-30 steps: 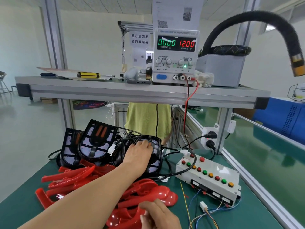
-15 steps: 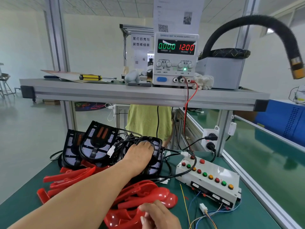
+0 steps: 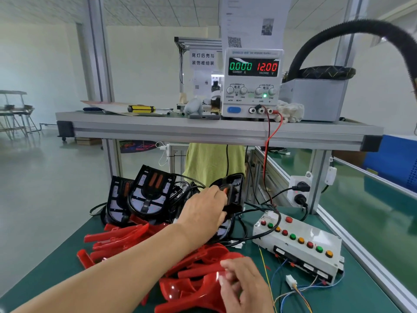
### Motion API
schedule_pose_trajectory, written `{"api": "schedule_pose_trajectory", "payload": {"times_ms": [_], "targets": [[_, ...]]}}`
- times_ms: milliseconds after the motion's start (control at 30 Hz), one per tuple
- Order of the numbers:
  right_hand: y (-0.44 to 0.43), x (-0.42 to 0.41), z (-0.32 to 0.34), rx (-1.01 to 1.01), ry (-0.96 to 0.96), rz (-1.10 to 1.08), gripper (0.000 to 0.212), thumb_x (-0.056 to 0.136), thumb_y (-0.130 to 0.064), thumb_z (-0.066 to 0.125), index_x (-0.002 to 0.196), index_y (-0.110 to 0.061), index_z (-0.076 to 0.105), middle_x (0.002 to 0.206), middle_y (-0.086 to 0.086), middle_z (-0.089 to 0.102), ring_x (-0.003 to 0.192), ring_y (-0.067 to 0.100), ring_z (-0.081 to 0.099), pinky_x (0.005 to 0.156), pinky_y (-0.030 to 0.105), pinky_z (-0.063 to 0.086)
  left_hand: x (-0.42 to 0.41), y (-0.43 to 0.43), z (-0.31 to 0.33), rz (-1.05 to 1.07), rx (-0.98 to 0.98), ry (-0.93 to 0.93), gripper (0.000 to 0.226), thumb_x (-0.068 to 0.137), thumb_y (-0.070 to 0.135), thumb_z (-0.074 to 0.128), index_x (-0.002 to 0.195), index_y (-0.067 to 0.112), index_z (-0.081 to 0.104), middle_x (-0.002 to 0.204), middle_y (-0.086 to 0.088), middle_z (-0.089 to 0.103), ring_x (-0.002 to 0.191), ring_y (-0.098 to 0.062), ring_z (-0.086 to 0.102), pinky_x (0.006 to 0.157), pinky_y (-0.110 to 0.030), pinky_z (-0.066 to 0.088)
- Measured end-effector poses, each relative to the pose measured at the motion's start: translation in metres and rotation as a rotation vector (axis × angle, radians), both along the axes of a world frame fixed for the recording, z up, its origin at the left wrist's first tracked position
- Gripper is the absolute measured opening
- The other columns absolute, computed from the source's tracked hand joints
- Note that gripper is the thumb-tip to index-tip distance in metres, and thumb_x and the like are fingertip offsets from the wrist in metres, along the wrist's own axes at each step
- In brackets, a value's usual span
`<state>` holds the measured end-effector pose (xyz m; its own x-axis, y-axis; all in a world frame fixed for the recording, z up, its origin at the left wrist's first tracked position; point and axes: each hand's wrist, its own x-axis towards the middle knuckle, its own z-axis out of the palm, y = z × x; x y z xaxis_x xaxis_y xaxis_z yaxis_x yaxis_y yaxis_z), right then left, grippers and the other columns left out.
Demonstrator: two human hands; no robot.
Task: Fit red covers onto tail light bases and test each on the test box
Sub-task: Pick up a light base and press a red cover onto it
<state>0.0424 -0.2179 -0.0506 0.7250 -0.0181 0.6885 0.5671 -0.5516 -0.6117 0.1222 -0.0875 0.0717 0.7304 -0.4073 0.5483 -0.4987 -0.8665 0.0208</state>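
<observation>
Beneath the gripping left hand (image 3: 203, 210), a half-hidden base (image 3: 235, 188); right hand (image 3: 246, 288) seemingly pinching a red cover (image 3: 196, 291).

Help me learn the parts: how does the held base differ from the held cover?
The base is black with an orange strip; the cover is translucent red. The left hand grips the base, tipped up, at the back; the right hand holds the cover nearer, lower. Both are hand-held.

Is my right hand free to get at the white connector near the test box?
Probably yes: the right hand lies close to the white connector, only thin wires between, but it grips a red cover.
</observation>
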Motion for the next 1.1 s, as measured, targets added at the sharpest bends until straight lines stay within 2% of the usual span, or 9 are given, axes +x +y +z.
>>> {"api": "schedule_pose_trajectory", "payload": {"times_ms": [200,300,367,500,600,833,967,1033,1100], "targets": [[-0.004,-0.005,0.019,0.459,0.381,0.13,0.052,0.083,-0.01,0.076,0.127,-0.026,0.054,0.129,-0.009,0.058,0.119,-0.003,0.055,0.09,0.005,0.043,-0.056,0.005,0.007,-0.137,-0.039,-0.142,0.019,0.085,0.018,0.074,0.095,0.007,0.062,0.093,-0.005,0.057,0.081,-0.024,0.059,0.066,-0.031,0.048],[-0.004,-0.007,0.042,0.873,0.711,0.306,0.049,0.099,-0.037,0.052,0.143,-0.017,0.042,0.149,0.001,0.047,0.137,0.014,0.044,0.114,0.031,0.035,-0.076,0.013,0.003,-0.23,-0.031,-0.218,0.026,0.068,0.009,0.086,0.08,0.007,0.064,0.078,-0.005,0.058,0.064,-0.023,0.058,0.051,-0.034,0.052],[-0.004,-0.008,0.046,1.153,0.881,0.435,0.085,0.079,-0.068,0.042,0.148,-0.018,0.039,0.148,0.003,0.048,0.136,0.022,0.045,0.111,0.05,0.036,-0.085,0.019,-0.003,-0.275,-0.017,-0.25,0.022,0.069,0.004,0.083,0.079,0.007,0.063,0.076,-0.004,0.057,0.062,-0.021,0.055,0.05,-0.036,0.05],[-0.01,-0.01,0.042,1.247,1.013,0.799,0.096,0.073,-0.086,0.033,0.137,-0.02,0.059,0.144,0.011,0.054,0.134,0.031,0.05,0.108,0.063,0.036,-0.095,0.029,-0.013,-0.331,0.023,-0.297,0.015,0.076,0.001,0.077,0.079,0.008,0.064,0.079,-0.003,0.059,0.065,-0.02,0.055,0.052,-0.035,0.049],[-0.012,-0.008,0.044,1.279,0.955,0.996,0.107,0.073,-0.092,0.031,0.144,-0.015,0.05,0.149,0.018,0.046,0.139,0.038,0.041,0.108,0.072,0.026,-0.099,0.034,-0.018,-0.383,0.058,-0.314,0.014,0.077,0.001,0.077,0.081,0.007,0.065,0.08,-0.004,0.061,0.066,-0.022,0.057,0.053,-0.036,0.049],[-0.006,-0.018,0.061,1.321,0.79,1.096,0.106,0.048,-0.064,0.089,0.131,-0.003,0.061,0.14,0.025,0.054,0.128,0.043,0.053,0.103,0.073,0.032,-0.104,0.042,-0.026,-0.416,0.067,-0.284,0.022,0.07,-0.006,0.08,0.081,0.007,0.066,0.08,-0.003,0.061,0.065,-0.021,0.056,0.051,-0.034,0.049],[0.003,-0.024,0.065,1.372,0.762,0.856,0.042,0.075,-0.032,0.072,0.104,-0.001,0.076,0.114,0.026,0.068,0.096,0.037,0.07,0.08,0.049,0.059,-0.111,0.052,-0.042,-0.468,0.067,-0.243,0.017,0.078,-0.005,0.076,0.089,0.006,0.069,0.088,-0.003,0.064,0.075,-0.021,0.06,0.063,-0.03,0.053],[0.003,-0.024,0.066,1.402,0.745,0.787,0.034,0.078,-0.024,0.061,0.098,-0.002,0.077,0.105,0.023,0.071,0.087,0.035,0.072,0.076,0.046,0.059,-0.12,0.056,-0.052,-0.377,-0.218,-0.08,0.006,0.088,0.012,0.073,0.09,0.014,0.068,0.091,0.006,0.062,0.082,-0.012,0.06,0.074,-0.022,0.05],[0.001,-0.025,0.069,1.491,0.652,0.76,0.031,0.077,-0.021,0.06,0.096,-0.005,0.077,0.101,0.018,0.074,0.085,0.032,0.073,0.078,0.046,0.059,-0.125,0.058,-0.056,-0.078,-0.691,0.189,0.017,0.093,0.032,0.065,0.078,0.025,0.062,0.077,0.014,0.06,0.07,-0.003,0.054,0.066,-0.02,0.046]]}}
